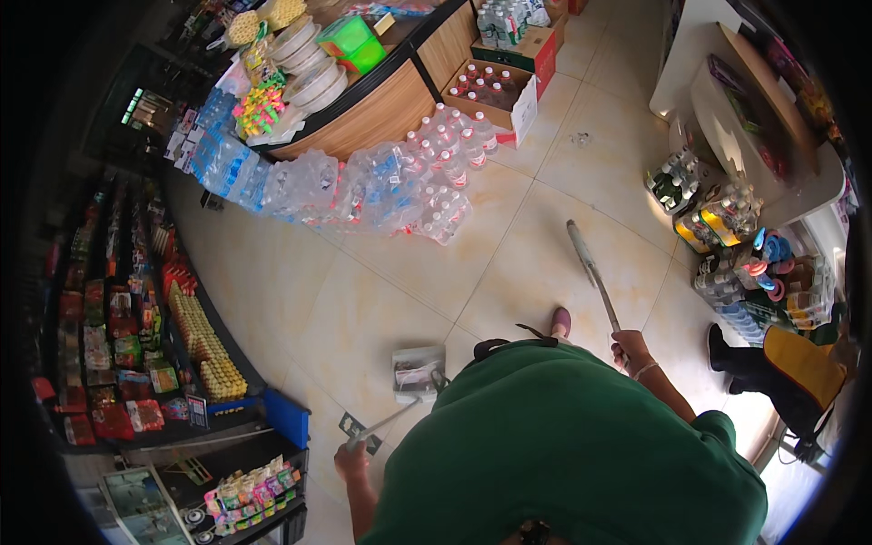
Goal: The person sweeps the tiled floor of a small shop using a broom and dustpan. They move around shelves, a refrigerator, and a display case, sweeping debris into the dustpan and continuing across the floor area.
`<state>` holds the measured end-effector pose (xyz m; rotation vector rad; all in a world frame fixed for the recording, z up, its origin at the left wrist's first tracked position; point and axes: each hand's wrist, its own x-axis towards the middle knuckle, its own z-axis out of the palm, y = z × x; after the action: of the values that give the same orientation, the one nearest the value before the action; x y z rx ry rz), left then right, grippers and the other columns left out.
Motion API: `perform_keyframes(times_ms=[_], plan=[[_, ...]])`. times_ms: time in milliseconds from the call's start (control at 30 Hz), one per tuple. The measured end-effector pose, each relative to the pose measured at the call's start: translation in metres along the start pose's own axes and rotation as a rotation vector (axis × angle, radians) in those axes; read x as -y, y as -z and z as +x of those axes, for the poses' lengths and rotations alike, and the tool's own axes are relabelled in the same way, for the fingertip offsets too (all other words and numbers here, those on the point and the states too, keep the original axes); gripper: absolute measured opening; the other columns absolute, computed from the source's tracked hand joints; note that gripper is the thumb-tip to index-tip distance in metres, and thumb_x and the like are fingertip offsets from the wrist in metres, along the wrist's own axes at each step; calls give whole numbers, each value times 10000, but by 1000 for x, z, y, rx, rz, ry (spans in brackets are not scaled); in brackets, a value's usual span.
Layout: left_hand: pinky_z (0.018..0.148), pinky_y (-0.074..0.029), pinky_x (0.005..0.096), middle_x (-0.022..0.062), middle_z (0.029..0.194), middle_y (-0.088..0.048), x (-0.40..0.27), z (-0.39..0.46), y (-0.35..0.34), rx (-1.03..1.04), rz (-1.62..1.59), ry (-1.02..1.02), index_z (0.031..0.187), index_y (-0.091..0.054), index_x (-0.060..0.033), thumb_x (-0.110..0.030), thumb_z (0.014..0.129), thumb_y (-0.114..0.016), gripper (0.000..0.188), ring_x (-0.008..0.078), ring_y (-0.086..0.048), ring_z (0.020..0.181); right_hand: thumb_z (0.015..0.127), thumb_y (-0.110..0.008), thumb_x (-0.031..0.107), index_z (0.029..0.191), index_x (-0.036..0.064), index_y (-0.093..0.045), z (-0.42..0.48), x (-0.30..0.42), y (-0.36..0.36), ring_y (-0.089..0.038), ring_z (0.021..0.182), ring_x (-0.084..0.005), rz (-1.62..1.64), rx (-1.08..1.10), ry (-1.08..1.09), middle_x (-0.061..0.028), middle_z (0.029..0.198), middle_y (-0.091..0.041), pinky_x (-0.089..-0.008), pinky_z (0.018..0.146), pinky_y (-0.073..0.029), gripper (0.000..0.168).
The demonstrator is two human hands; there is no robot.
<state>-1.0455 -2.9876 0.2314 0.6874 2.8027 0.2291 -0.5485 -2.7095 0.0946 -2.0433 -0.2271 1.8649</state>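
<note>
My left hand (pixel 351 463) is closed around the grey handle of a long-handled dustpan (pixel 417 355). The white pan sits low at my left side, with some litter inside that is too blurred to name. In my right hand (pixel 631 350) is the stick of a long-handled broom (pixel 605 300). Its narrow head (pixel 579 244) points away from me over the tiled floor (pixel 504 266); whether it touches the tiles I cannot tell. A small piece of clear litter (pixel 580 139) lies farther off on the floor. One shoe (pixel 561 317) shows past my green shirt.
Shrink-wrapped bottles (pixel 381 184) line the wooden counter (pixel 381 112), with an opened carton of bottles (pixel 490 88) beyond. Shelves of packaged goods (pixel 122 340) stand left. On the right are more bottle packs (pixel 722 218) and dark boots (pixel 722 351).
</note>
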Motion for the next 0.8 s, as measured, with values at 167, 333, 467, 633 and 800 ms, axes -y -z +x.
perform_keyframes(times_ms=[167, 333, 467, 633, 800], plan=[[398, -446, 303, 90, 471, -532, -51, 45, -22, -49, 63, -245, 647, -534, 1, -299, 634, -618, 311, 181, -537, 379, 737, -498, 90, 686, 51, -437, 13, 31, 29, -373, 359, -109, 26, 25, 37, -31, 485, -411, -252, 315, -297, 88], [370, -419, 272, 86, 476, -512, -190, 65, -20, 185, -317, -119, 663, -532, 11, -230, 648, -617, 256, 155, -510, 376, 742, -487, 78, 719, 29, -448, 25, 56, 52, -377, 371, -126, 61, -20, 56, -45, 494, -414, -268, 318, -292, 67], [368, -411, 250, 71, 483, -507, -267, 93, -33, 227, -377, -170, 685, -538, 25, -177, 643, -628, 225, 137, -493, 374, 730, -484, 69, 719, 14, -453, 42, 67, 49, -391, 378, -137, -13, -75, 68, -54, 492, -421, -277, 320, -301, 64], [379, -399, 243, 60, 500, -512, -365, 139, -62, 313, -390, -250, 721, -553, 15, -187, 652, -639, 231, 127, -492, 387, 743, -486, 57, 743, 5, -464, 67, 80, 39, -407, 384, -141, -20, -130, -8, -63, 502, -435, -281, 321, -313, 56], [428, -390, 259, 49, 519, -522, -463, 201, -100, 428, -364, -477, 733, -570, -27, -256, 658, -629, 249, 125, -500, 411, 727, -440, 11, 725, -27, -453, 91, 79, 17, -436, 354, -185, -103, -155, -115, -116, 510, -466, -312, 295, -306, 40]])
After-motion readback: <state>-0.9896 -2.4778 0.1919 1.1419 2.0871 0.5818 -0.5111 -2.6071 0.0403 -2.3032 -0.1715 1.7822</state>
